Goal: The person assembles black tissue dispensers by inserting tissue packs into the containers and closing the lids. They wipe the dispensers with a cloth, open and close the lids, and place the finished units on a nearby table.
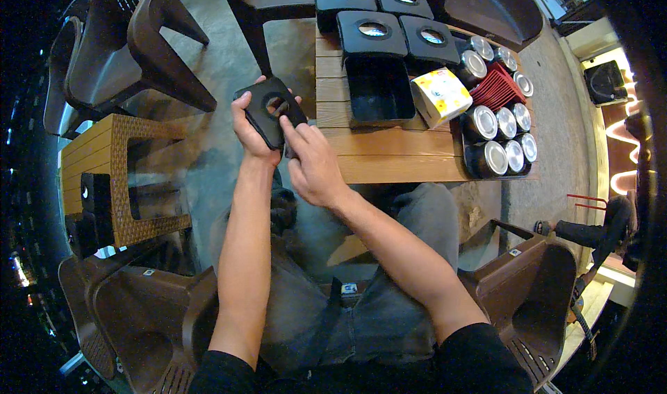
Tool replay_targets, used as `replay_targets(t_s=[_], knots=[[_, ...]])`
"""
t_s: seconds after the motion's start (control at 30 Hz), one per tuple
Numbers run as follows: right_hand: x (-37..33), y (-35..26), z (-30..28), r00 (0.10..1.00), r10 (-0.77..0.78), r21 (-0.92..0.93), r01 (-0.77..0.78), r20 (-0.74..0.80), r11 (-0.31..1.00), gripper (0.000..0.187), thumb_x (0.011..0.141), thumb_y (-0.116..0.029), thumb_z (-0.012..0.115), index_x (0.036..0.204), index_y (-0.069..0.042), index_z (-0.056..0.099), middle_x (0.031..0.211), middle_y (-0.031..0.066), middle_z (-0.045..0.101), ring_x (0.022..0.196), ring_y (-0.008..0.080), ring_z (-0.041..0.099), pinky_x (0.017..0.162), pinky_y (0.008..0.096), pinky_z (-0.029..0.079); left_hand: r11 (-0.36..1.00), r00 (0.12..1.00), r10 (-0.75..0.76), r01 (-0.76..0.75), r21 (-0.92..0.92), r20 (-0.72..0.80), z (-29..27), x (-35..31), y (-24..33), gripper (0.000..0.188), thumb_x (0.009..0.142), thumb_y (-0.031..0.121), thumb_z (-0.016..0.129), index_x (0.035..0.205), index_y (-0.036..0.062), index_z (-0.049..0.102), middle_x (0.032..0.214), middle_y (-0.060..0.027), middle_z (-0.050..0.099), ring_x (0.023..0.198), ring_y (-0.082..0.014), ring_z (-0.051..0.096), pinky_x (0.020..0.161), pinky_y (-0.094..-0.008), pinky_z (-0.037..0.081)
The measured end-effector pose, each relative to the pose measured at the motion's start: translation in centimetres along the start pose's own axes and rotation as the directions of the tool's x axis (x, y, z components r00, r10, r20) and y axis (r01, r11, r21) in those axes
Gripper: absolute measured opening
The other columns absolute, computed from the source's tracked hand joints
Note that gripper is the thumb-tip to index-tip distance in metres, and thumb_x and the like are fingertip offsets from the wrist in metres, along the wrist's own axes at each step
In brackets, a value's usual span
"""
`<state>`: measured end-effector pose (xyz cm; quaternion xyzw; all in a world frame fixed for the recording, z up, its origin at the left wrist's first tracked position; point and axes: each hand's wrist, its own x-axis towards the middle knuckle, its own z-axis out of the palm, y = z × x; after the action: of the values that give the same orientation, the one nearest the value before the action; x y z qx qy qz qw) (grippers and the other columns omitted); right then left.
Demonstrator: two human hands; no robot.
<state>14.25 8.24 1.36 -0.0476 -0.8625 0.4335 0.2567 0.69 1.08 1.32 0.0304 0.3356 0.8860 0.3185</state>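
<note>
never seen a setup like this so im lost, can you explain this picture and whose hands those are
No machine here: these are a person's bare hands. A wide fisheye camera on their head looks down, so straight edges bend near the rim.

The left hand holds a black square lid with a round opening; the right hand touches it there, and whether it holds anything is unclear.

On the brown planked table are four black lidded boxes, an open black box, a white-and-yellow carton, a red slatted object and silver-lidded jars, some in a dark tray.
</note>
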Motion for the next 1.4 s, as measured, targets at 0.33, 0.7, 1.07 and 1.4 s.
replay_targets(t_s=[0.33, 0.7, 1.07, 1.4], knots=[[0.7, 2.3, -0.4, 0.968, 0.234, -0.017, -0.236, -0.087, 0.971, 0.064, 0.094, -0.017, 0.066, 0.15, 0.01, 0.057, 0.108, 0.0212, 0.064, 0.1, 0.041, 0.064, 0.091, 0.0482, 0.055, 0.981, 0.988, -0.141, 0.149, -0.128, 0.07, 0.8, -0.5, 1.9, 0.068, 0.097, 0.057, 0.056, 0.145, 0.0096, 0.059, 0.135, -0.0284, 0.066, 0.121, -0.0508, 0.067, 0.111, -0.0677, 0.053], [0.7, 2.3, 0.3, 0.768, 0.53, 0.412, -0.378, -0.361, 0.829, 0.022, 0.112, -0.019, 0.063, 0.118, 0.0, 0.069, 0.099, 0.0174, 0.079, 0.089, 0.0283, 0.077, 0.079, 0.0417, 0.058, 0.947, 0.966, -0.235, 0.252, -0.2, 0.106, 0.6, -0.2, 2.6, 0.079, 0.096, 0.064, 0.054, 0.153, 0.0098, 0.055, 0.153, -0.0358, 0.055, 0.14, -0.0613, 0.054, 0.121, -0.0724, 0.041], [0.0, 0.3, 1.2, 0.922, 0.35, 0.382, -0.266, -0.167, 0.885, 0.016, 0.111, -0.012, 0.067, 0.117, 0.003, 0.071, 0.083, 0.0064, 0.07, 0.075, 0.0103, 0.063, 0.066, 0.0301, 0.052, 0.997, 0.998, 0.061, -0.062, 0.045, 0.027, -0.7, 0.3, -1.0, 0.068, 0.096, 0.053, 0.059, 0.153, 0.0156, 0.053, 0.137, -0.025, 0.065, 0.12, -0.0475, 0.068, 0.098, -0.0721, 0.059], [-1.3, -2.1, 1.3, 0.963, 0.199, 0.393, -0.115, -0.181, 0.912, 0.014, 0.111, -0.009, 0.067, 0.118, 0.002, 0.071, 0.084, 0.0078, 0.071, 0.071, 0.0132, 0.065, 0.064, 0.0303, 0.052, 0.974, 0.972, 0.225, -0.225, 0.003, -0.062, -0.5, 0.5, -2.0, 0.062, 0.101, 0.064, 0.057, 0.147, 0.0234, 0.05, 0.127, -0.0172, 0.064, 0.118, -0.0374, 0.069, 0.081, -0.0681, 0.068]])
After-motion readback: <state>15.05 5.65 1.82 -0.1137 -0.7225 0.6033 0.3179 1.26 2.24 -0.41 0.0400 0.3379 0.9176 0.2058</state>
